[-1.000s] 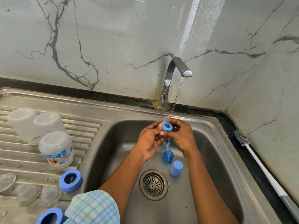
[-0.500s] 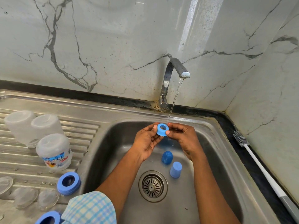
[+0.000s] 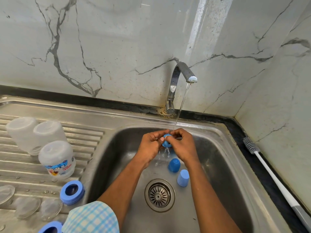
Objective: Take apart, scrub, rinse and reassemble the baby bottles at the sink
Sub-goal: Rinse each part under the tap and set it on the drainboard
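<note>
Over the steel sink [image 3: 223, 148], my left hand [image 3: 150, 147] and my right hand [image 3: 182, 145] both grip a small blue bottle ring [image 3: 167, 143] under the thin stream from the tap [image 3: 178, 81]. Water drips off the ring, which the fingers mostly hide. Two blue caps, a darker blue cap [image 3: 174, 165] and a paler blue cap [image 3: 183, 177], stand upside down on the basin floor near the drain [image 3: 159, 195]. Three clear bottle bodies [image 3: 57, 158] stand inverted on the drainboard at the left.
Another blue ring [image 3: 72, 192] lies by the basin's left edge, a further blue ring [image 3: 49, 228] at the bottom edge. Clear teats [image 3: 27, 206] rest on the drainboard's front. A white-handled bottle brush [image 3: 269, 172] lies along the right counter by the marble wall.
The ring was held flat with its hole upward half a second ago; now it is turned on edge and both hands have closed tighter round it, with water running off below.
</note>
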The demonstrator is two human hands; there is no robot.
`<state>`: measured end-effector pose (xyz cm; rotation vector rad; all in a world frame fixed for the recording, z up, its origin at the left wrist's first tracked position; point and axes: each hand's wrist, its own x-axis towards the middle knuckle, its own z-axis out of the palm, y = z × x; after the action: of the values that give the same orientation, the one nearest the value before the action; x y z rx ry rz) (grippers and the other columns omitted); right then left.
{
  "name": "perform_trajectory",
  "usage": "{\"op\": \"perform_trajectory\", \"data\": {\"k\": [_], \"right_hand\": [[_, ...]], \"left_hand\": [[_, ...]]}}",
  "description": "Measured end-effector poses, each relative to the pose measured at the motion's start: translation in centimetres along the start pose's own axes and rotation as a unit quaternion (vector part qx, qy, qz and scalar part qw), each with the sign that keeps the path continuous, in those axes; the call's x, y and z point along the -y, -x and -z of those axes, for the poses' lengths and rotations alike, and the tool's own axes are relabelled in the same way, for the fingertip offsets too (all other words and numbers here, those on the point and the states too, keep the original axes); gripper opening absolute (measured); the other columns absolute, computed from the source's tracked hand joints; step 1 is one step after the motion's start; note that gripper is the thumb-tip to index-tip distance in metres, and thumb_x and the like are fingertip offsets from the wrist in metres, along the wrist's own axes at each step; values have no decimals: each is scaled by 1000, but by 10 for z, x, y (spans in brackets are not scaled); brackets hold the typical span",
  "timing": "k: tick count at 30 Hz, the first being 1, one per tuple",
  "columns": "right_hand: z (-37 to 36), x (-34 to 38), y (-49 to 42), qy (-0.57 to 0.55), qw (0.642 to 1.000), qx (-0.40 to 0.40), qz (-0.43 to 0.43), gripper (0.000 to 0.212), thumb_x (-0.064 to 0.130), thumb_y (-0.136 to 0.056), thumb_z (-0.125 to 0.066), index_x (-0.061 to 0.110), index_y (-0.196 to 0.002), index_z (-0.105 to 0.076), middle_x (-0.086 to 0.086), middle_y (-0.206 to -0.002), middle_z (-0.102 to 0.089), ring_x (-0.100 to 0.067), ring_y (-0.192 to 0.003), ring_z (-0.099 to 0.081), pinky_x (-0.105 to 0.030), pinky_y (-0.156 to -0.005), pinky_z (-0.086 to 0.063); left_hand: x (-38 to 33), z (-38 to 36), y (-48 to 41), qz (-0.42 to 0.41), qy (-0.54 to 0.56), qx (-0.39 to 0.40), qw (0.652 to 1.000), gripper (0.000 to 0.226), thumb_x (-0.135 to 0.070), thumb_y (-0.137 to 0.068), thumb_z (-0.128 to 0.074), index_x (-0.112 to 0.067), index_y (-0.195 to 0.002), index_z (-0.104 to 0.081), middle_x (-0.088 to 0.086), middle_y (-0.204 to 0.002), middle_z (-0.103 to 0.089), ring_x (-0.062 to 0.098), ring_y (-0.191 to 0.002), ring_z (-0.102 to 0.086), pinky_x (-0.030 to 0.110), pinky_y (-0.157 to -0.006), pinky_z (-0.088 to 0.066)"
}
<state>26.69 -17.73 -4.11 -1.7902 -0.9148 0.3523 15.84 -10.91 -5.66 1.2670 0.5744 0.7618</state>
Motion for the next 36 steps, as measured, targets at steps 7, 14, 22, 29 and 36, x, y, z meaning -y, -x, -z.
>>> {"op": "perform_trajectory", "data": {"k": [7, 14, 22, 29, 36], "right_hand": [[11, -2, -4, -146, 988, 20, -49, 8, 17, -91, -68, 12, -96, -71, -1, -90, -74, -14, -85, -72, -24, -72, -59], [19, -5, -2, -162, 981, 94, -47, 29, -1, -86, -69, 15, -110, -71, 5, -103, -75, -7, -96, -70, -22, -81, -57], [17, -7, -6, -99, 994, 7, -39, 15, 17, -85, -75, 7, -92, -67, -5, -90, -73, -16, -86, -71, -23, -73, -57], [15, -5, -2, -87, 990, 99, -45, 28, 14, -84, -76, 16, -111, -68, 6, -102, -71, -7, -96, -67, -18, -77, -55], [12, -8, -8, -51, 997, -32, -49, 27, 32, -90, -70, 6, -81, -65, -6, -79, -71, -20, -79, -70, -31, -71, -58]], "left_hand": [[-6, -1, 0, 34, 97, -28, 994, 32, 5, -97, -50, -16, -115, -67, 6, -114, -71, 21, -104, -70, 31, -82, -60], [-11, -1, -2, 133, 306, -53, 941, 23, 2, -99, -48, -6, -112, -65, 17, -112, -70, 27, -98, -70, 33, -75, -62], [-8, -11, 4, 129, 216, -5, 968, 27, 4, -99, -45, -6, -116, -65, 11, -107, -72, 24, -98, -70, 31, -80, -61], [-4, -8, 1, 137, 241, -55, 959, 25, 4, -98, -48, -4, -114, -65, 14, -104, -72, 24, -92, -71, 29, -72, -62], [-2, -17, 2, 124, 187, -11, 974, 25, 4, -98, -49, -5, -112, -68, 14, -106, -73, 23, -92, -73, 31, -75, -61]]}}
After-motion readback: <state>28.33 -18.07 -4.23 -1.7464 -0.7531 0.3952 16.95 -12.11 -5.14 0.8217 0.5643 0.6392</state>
